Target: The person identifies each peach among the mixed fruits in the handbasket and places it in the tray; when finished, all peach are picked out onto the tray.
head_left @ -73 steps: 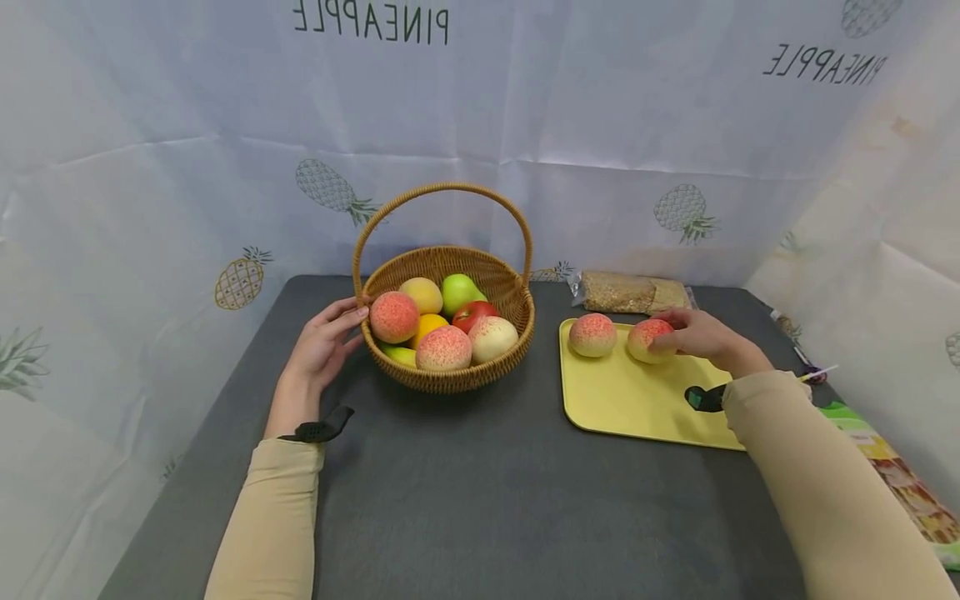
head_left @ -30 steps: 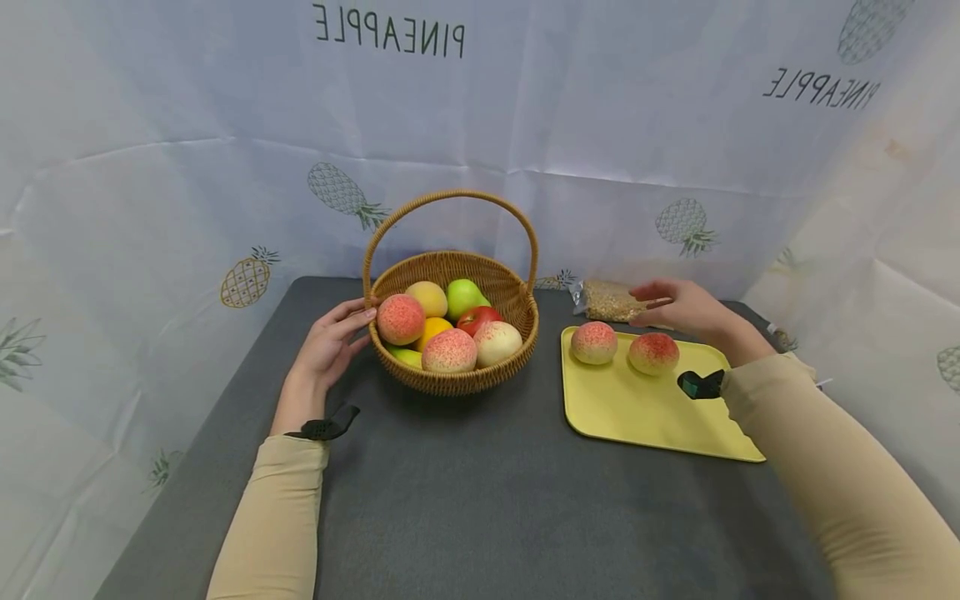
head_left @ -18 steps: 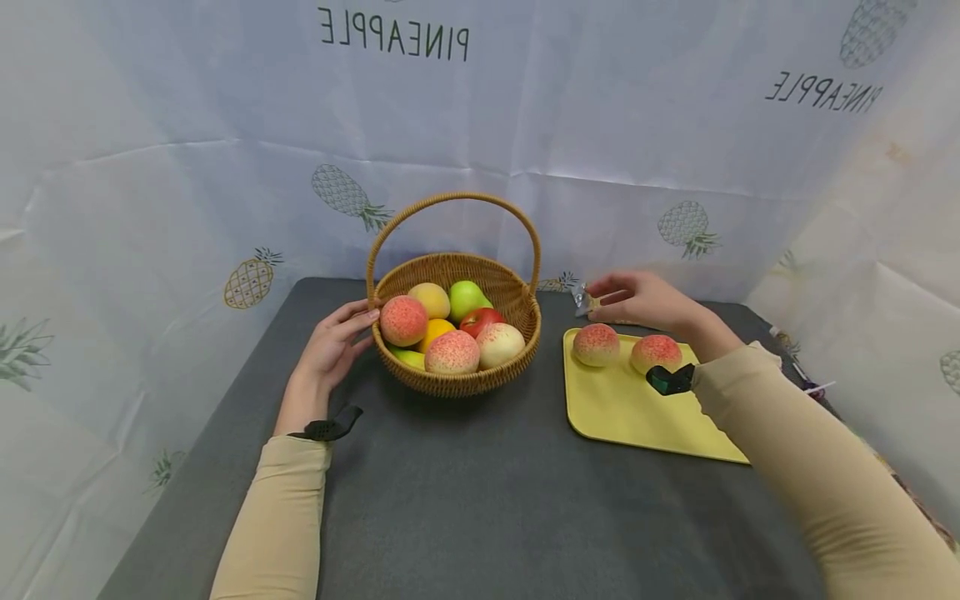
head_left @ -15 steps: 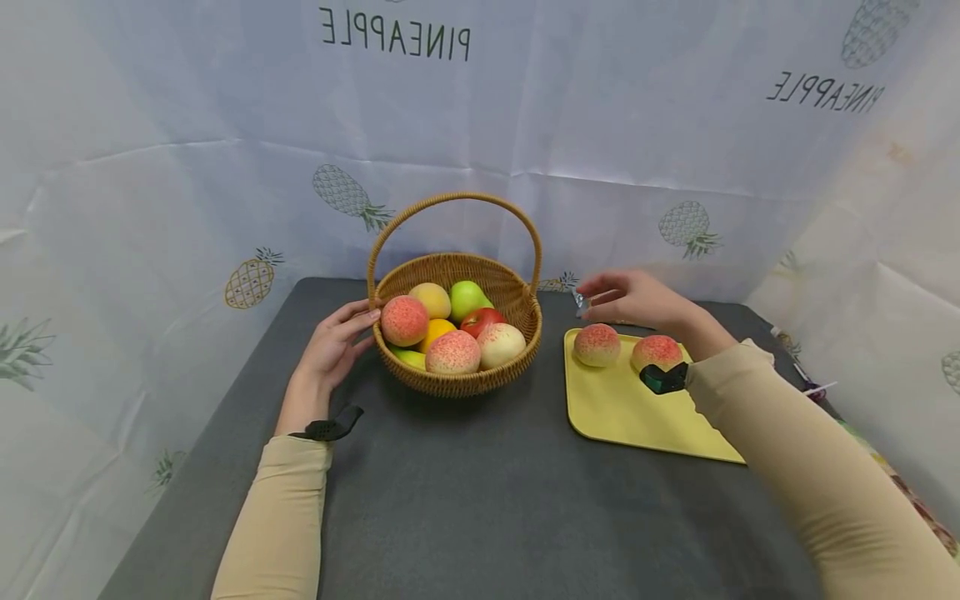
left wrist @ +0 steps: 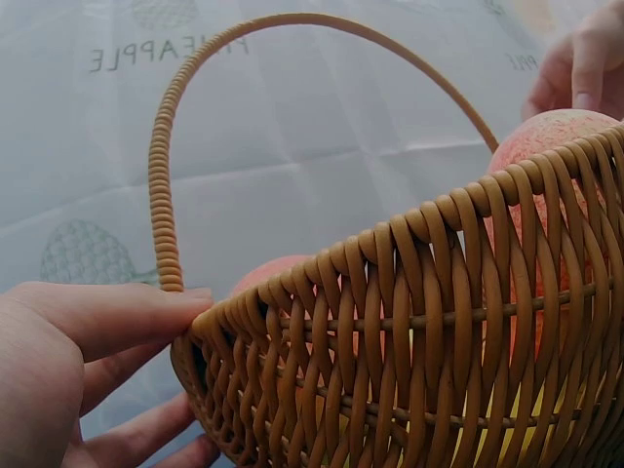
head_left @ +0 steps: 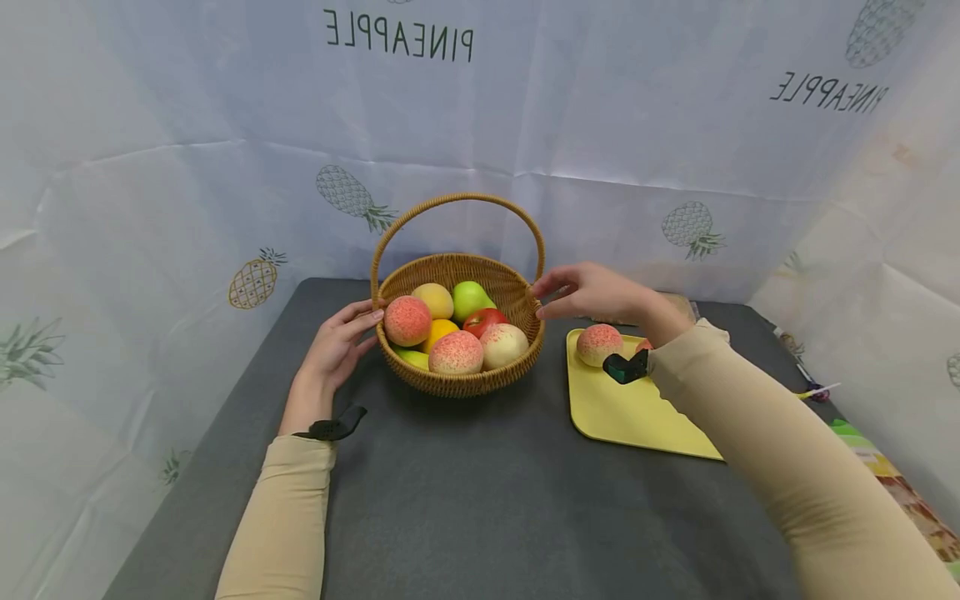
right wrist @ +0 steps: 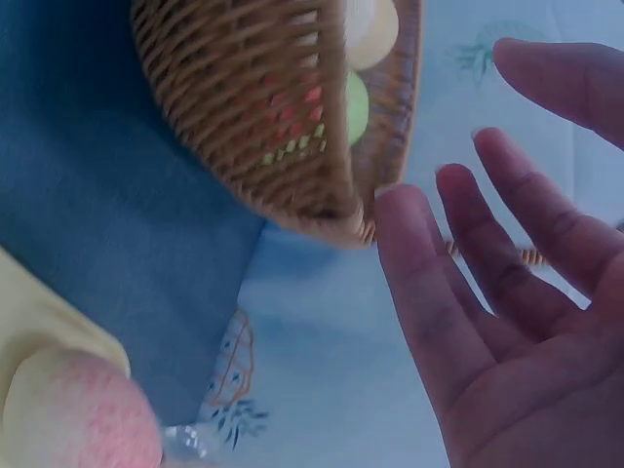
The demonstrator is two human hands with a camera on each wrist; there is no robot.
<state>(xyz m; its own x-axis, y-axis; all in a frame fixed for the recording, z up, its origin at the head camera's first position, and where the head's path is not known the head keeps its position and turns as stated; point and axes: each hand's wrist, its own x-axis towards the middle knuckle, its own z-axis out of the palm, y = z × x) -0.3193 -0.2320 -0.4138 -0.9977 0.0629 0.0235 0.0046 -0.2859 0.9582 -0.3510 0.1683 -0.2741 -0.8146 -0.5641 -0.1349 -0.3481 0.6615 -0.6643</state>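
Note:
A brown wicker basket (head_left: 465,382) with a tall arched handle holds several fruits: peaches, a red apple (head_left: 484,321), a green pear (head_left: 469,300) and yellow fruit. My left hand (head_left: 335,350) grips its left side at the foot of the handle; in the left wrist view the thumb lies on the rim with the other fingers behind it. My right hand (head_left: 592,292) is at the right rim, fingers spread and slightly bent, fingertips close to the wicker. Nothing lies in its palm in the right wrist view. Two peaches sit on a yellow tray (head_left: 637,417), one (head_left: 599,344) plain to see, the other mostly hidden by the right wrist.
Behind the tray lies a clear bag of grain (head_left: 678,304), partly covered by the right hand. A colourful package (head_left: 900,492) and a pen-like item (head_left: 817,392) are along the right edge of the dark table (head_left: 480,500). A pineapple-print curtain (head_left: 480,108) stands behind.
My right hand has left the peach on the tray, risen and moved left past the grain bag to the basket's right rim. The left hand stays at the basket's left side.

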